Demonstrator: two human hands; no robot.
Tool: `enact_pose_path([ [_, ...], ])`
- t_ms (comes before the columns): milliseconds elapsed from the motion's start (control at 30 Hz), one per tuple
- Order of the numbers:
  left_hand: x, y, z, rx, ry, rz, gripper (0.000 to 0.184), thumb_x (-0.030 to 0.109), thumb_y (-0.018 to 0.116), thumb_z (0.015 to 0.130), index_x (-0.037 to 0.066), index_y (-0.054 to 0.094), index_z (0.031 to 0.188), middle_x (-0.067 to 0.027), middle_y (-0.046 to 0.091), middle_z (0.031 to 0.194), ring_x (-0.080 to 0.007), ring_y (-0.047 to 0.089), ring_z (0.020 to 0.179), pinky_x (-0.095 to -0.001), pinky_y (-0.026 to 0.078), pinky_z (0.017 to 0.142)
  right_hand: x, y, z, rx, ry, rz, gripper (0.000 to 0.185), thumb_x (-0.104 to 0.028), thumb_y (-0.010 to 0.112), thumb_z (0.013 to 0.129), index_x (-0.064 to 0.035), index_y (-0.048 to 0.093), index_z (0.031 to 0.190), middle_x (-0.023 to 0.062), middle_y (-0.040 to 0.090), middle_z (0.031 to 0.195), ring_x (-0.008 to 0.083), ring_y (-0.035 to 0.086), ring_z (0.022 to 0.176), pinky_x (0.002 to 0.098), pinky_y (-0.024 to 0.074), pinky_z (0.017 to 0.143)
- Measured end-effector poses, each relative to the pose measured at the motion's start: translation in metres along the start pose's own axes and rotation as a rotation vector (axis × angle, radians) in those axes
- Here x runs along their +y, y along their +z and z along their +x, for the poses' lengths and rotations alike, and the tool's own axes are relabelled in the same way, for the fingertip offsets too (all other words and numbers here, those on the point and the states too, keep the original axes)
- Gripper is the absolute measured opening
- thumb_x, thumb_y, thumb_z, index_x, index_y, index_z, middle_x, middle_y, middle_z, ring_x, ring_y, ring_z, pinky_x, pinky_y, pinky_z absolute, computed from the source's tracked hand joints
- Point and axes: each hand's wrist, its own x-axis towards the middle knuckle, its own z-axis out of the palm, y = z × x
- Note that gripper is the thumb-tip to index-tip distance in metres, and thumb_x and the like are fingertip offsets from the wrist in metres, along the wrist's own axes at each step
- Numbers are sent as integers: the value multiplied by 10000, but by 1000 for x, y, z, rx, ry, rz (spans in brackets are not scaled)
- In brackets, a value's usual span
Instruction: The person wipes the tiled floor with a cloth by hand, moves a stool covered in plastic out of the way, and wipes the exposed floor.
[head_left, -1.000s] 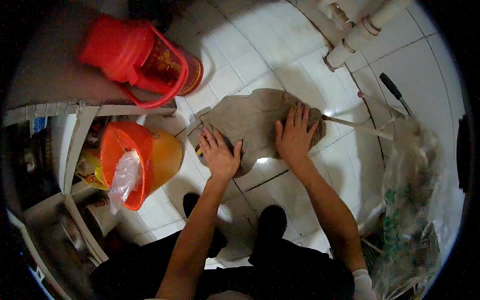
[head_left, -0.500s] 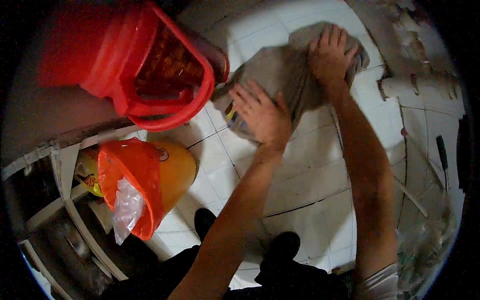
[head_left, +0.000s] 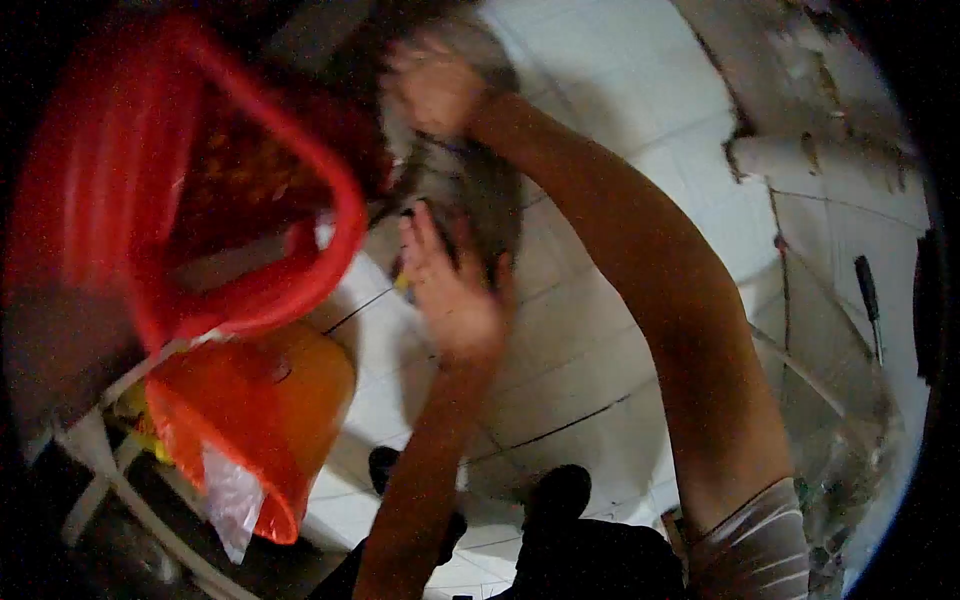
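Observation:
A grey-brown cloth (head_left: 490, 200) lies bunched on the tiled floor beside the red container. My left hand (head_left: 455, 295) is on its near part, fingers spread and open, with a bit of yellow showing beside them. At the cloth's far end is my right hand (head_left: 435, 90), smeared by motion; whether its fingers grip the cloth or only press on it cannot be made out. The large red plastic container (head_left: 345, 215) stands close to the left of both hands, blurred, with something reddish-brown inside its opening.
An orange bin (head_left: 310, 385) with an orange liner and a clear plastic bag (head_left: 232, 500) stands at lower left, by a pale rack frame (head_left: 140, 490). A dark-handled screwdriver-like tool (head_left: 868, 290) lies at right. My shoes (head_left: 560, 490) are on the white tiles.
My right hand has swept left, and the cloth, spread out before, is now bunched farther left. My left hand has shifted slightly left and nearer. The view has moved too.

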Motion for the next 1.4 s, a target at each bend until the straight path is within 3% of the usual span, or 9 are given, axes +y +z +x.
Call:
enact_pose_path([
  [133, 3, 0, 22, -77, 84, 14, 777, 435, 616, 960, -34, 362, 1526, -306, 239, 1619, -520, 244, 1478, -616, 224, 1190, 41, 4, 25, -22, -22, 282, 505, -465, 497, 990, -136, 640, 1346, 124, 542, 1483, 345, 474, 1397, 554, 273, 1212],
  [200, 18, 12, 39, -78, 57, 30, 786, 464, 607, 960, -36, 372, 1520, -329, 231, 1612, -512, 230, 1487, -614, 216, 1194, 67, -30, 26, -203, 280, 370, 520, -474, 492, 992, -148, 616, 1377, 126, 550, 1473, 336, 474, 1397, 546, 292, 1206],
  [367, 33, 30, 76, -31, 79, 128, 777, 506, 597, 962, -28, 416, 1496, -366, 274, 1575, -508, 232, 1483, -593, 206, 1211, 126, -34, -50, 72, 594, 3, 493, -442, 501, 983, -147, 626, 1357, 122, 573, 1439, 337, 507, 1352, 542, 336, 1164],
  [633, 51, 45, 86, -134, 180, -48, 748, 509, 624, 937, 124, 414, 1543, -270, 304, 1601, -471, 243, 1492, -565, 218, 1218, 184, -20, -145, 148, 886, -279, 451, -391, 516, 969, -146, 643, 1324, 116, 611, 1385, 338, 559, 1280, 534, 406, 1097],
  [933, 37, -14, -34, -234, -99, 22, 783, 389, 681, 927, 108, 351, 1579, -278, 166, 1654, -489, 182, 1514, -610, 223, 1197, -4, -26, -100, 407, 155, 23, 406, -334, 532, 953, -144, 661, 1288, 109, 654, 1325, 339, 618, 1199, 526, 484, 1021],
  [1033, 33, -39, -86, -366, -73, 31, 743, 460, 546, 1012, 83, 292, 1600, -341, 151, 1629, -554, 172, 1488, -652, 232, 1173, -28, -53, -135, 478, -196, 276, 393, -310, 554, 937, -151, 667, 1278, 101, 667, 1304, 342, 634, 1170, 527, 508, 994],
  [1133, 37, -33, -84, -335, -13, 43, 663, 409, 528, 1034, 127, 322, 1597, -362, 199, 1605, -573, 202, 1471, -652, 246, 1169, 32, -88, -159, -51, 177, 129, 471, -345, 537, 978, -136, 585, 1398, 186, 547, 1455, 351, 508, 1339, 526, 366, 1145],
  [1233, 56, -9, -30, -305, 114, 5, 582, 362, 510, 1049, 147, 376, 1574, -326, 235, 1613, -536, 238, 1476, -634, 265, 1175, 109, -48, -194, 307, 504, -72, 494, -349, 485, 995, -135, 555, 1435, 181, 480, 1521, 388, 417, 1419, 534, 285, 1189],
  [1400, 92, 26, 15, -189, 173, 7, 526, 372, 608, 987, 120, 553, 1446, -257, 303, 1601, -479, 277, 1467, -586, 314, 1154, 95, -40, -214, 424, 1071, -320, 523, -360, 464, 1006, -106, 532, 1459, 210, 459, 1524, 426, 389, 1424, 550, 258, 1193],
])
